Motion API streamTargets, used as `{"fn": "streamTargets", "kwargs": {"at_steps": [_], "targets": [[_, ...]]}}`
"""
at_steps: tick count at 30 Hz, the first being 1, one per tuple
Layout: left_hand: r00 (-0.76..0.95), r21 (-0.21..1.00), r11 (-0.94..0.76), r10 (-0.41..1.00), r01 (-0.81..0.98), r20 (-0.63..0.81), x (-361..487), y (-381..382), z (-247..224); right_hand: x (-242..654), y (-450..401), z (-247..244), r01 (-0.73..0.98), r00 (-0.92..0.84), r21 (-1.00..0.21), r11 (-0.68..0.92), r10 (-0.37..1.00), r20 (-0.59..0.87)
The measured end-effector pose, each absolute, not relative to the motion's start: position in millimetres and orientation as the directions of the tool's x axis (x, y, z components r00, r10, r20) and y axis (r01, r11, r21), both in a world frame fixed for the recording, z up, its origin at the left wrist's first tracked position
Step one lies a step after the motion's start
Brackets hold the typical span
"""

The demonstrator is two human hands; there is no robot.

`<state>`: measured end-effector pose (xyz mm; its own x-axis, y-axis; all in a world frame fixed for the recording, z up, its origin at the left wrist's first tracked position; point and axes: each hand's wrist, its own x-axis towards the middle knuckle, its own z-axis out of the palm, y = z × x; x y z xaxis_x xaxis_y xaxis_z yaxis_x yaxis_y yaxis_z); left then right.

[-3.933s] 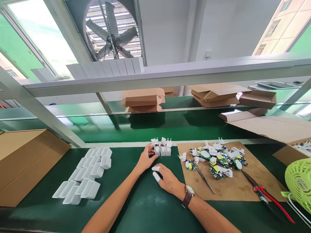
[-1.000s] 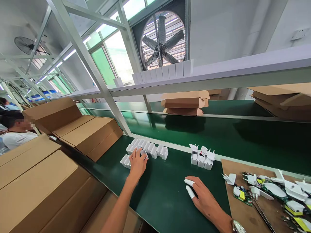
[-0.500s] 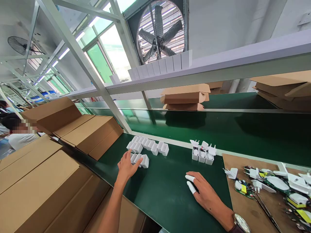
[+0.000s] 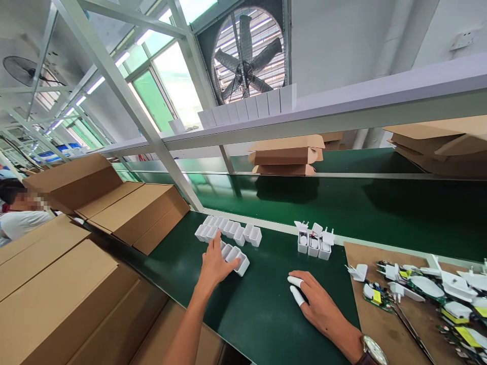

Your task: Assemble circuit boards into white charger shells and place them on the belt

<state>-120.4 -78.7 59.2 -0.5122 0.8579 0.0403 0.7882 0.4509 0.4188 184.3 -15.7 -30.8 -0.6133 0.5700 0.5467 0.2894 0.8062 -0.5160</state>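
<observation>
Open-topped white rectangular boxes in a short row (image 4: 242, 260) lie on the glossy dark-green tabletop (image 4: 262, 309), just in front of a larger group of matching white boxes (image 4: 229, 229). The bare left hand (image 4: 216, 264) spreads thumb and fingers about the short row; whether it grips, I cannot tell. The right hand (image 4: 318, 305), loosely curled, wearing two white finger covers (image 4: 297, 295), holds nothing.

Case shells (image 4: 229, 228) are arranged on the bench (image 4: 262, 299), left of the three fitted cases (image 4: 314, 245). Circuit boards (image 4: 375, 295) are placed on the mat (image 4: 375, 327) at right.
</observation>
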Motion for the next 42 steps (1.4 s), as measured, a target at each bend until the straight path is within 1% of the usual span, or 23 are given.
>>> {"fn": "streamTargets", "kwargs": {"at_steps": [7,10,12,14,16,20,23,26,28,31,34,39,42], "targets": [[-0.542,0.385,0.461,0.830,0.799,0.131,-126,-45,53,184,-14,-36,0.296,-0.607,-0.513,0.806,0.573,0.551],[-0.515,0.382,0.410,0.825,0.828,0.231,-135,-52,45,185,-14,-36,0.299,-0.616,-0.519,0.801,0.577,0.536],[-0.441,0.353,0.339,0.857,0.872,0.266,-140,-60,39,185,-15,-36,0.298,-0.617,-0.525,0.797,0.580,0.531],[-0.340,0.311,0.254,0.903,0.916,0.262,-145,-67,34,185,-15,-36,0.293,-0.611,-0.532,0.795,0.583,0.535],[-0.280,0.279,0.205,0.924,0.938,0.261,-148,-70,30,184,-15,-37,0.291,-0.598,-0.535,0.793,0.587,0.546],[-0.251,0.243,0.188,0.932,0.952,0.262,-152,-61,33,182,-15,-40,0.289,-0.585,-0.540,0.791,0.592,0.554],[-0.184,0.226,0.125,0.946,0.966,0.266,-154,-43,47,181,-15,-38,0.298,-0.578,-0.536,0.790,0.596,0.557],[-0.132,0.239,0.059,0.945,0.969,0.299,-150,-16,60,182,-17,-32,0.297,-0.582,-0.538,0.789,0.596,0.553],[-0.093,0.250,0.027,0.962,0.968,0.256,-142,3,64,182,-17,-28,0.293,-0.584,-0.543,0.787,0.597,0.550],[-0.004,0.260,-0.034,0.990,0.965,0.144,-126,25,60,182,-17,-26,0.287,-0.577,-0.537,0.793,0.591,0.564],[0.068,0.261,-0.099,0.990,0.960,0.126,-114,32,51,182,-16,-28,0.273,-0.579,-0.518,0.811,0.568,0.585],[0.063,0.265,-0.099,0.988,0.959,0.139,-115,22,44,183,-15,-34,0.281,-0.585,-0.506,0.815,0.564,0.583],[-0.017,0.267,-0.025,0.988,0.963,0.152,-138,20,51,184,-16,-33,0.285,-0.588,-0.513,0.809,0.571,0.573]]}}
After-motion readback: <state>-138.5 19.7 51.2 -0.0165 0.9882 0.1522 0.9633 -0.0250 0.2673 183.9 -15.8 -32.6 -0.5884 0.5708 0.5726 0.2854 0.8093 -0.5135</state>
